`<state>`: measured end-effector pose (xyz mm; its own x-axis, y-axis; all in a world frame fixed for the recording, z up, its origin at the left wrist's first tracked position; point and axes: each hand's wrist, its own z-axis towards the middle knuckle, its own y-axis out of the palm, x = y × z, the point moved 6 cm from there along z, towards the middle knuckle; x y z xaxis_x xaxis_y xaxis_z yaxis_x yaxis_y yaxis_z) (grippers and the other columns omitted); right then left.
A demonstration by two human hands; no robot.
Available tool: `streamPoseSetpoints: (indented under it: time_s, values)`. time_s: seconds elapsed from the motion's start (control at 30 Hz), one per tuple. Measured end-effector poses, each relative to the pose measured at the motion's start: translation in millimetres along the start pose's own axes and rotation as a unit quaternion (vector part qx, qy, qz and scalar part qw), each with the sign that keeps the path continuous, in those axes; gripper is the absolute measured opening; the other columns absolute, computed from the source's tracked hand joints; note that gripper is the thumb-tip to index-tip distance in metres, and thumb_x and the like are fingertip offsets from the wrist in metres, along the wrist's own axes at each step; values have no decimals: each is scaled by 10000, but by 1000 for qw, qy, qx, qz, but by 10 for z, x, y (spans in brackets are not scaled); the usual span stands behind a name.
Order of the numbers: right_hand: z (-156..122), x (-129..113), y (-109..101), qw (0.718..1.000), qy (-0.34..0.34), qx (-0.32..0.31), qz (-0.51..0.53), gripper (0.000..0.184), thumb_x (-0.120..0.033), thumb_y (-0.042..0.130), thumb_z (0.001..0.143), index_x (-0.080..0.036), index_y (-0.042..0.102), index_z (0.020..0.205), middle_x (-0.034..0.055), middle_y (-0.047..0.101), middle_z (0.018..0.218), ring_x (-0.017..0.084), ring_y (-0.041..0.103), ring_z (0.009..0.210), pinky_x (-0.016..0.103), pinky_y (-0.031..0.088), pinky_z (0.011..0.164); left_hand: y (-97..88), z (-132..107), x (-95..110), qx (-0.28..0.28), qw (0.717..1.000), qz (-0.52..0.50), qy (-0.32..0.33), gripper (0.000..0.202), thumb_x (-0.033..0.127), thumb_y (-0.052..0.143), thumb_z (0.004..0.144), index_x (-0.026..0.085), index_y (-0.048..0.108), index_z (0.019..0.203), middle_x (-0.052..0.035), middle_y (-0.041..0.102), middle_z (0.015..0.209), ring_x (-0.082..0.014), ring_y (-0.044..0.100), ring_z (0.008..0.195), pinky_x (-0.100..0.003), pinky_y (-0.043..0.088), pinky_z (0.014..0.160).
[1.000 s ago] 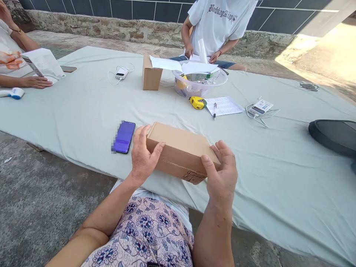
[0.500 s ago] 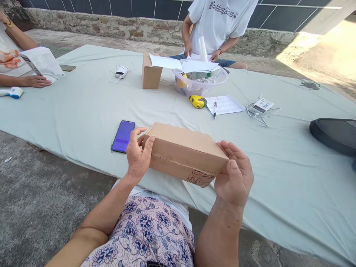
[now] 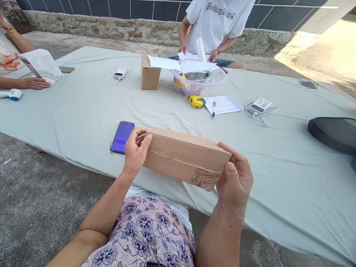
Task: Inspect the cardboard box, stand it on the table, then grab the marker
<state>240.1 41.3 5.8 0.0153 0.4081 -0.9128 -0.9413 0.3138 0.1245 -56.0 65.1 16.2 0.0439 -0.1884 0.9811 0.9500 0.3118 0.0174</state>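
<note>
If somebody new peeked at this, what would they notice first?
Probably the cardboard box in the middle, held between the left hand and the right hand, with a black scribble near its right end. After that, perhaps the phone with a purple-blue screen beside the left hand, or the bright yellow tape measure farther back.

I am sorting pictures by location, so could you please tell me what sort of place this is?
Probably an outdoor yard or patio: bright sunlight at the right, rough grey ground under the cloth-covered table, and a strip of rough stonework below dark tiles.
</note>
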Motion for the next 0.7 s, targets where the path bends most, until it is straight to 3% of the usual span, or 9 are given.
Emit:
streamPoseSetpoints:
  time_s: [0.23,0.33,0.53,0.7]
  values:
    - [2,113,-67,994,66,88,6,468,-588,773,820,-226,745,1116,85,759,1145,276,710,1032,475,579,926,85,7,-59,-84,992,-88,-24,492,566,724,853,230,599,1189,-153,725,1336,-301,693,1266,-434,581,1014]
    - [-2,181,-97,989,108,103,7,499,-632,774,796,-213,734,1064,54,749,981,248,704,883,449,592,844,75,-4,-10,-108,990,-88,12,507,609,690,874,230,604,1199,-158,718,1350,-314,690,1270,-453,582,1024]
    - [-2,369,-119,983,174,60,-6,509,-680,670,877,-198,700,1036,38,699,932,225,671,850,369,545,752,95,-52,100,-171,979,-17,109,728,735,677,839,286,593,1406,-139,626,1500,-335,603,1382,-466,538,1105]
    - [-23,420,-85,980,190,48,-13,572,-728,600,895,-193,688,1076,47,696,960,233,679,898,368,550,764,98,-43,58,-135,986,24,90,679,712,659,879,257,626,1381,-132,659,1455,-316,623,1335,-437,531,1087]
